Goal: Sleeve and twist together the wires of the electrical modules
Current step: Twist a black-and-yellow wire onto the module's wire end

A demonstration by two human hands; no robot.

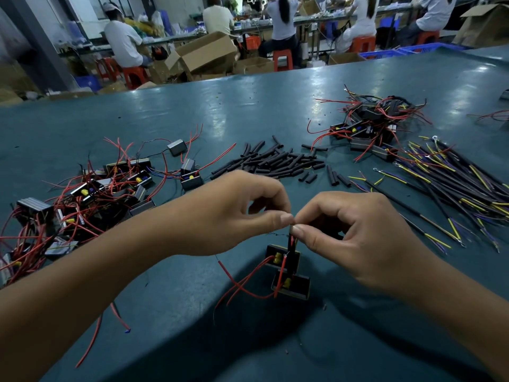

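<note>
Two small black electrical modules (290, 281) with yellow parts and red wires hang together just above the green table, near its front middle. Their wires run up through a short black sleeve (291, 241) to my fingertips. My left hand (242, 213) pinches the wire ends between thumb and forefinger. My right hand (355, 230) pinches the same wire ends from the other side, thumb tip against the left thumb. Loose red wire tails (242, 285) trail down to the left of the modules.
A heap of modules with red wires (82, 199) lies at the left, another heap (369, 125) at the back right. Several black sleeves (275, 161) lie in the middle. Black cables with yellow and purple ends (451, 188) spread on the right. Seated people work at far benches.
</note>
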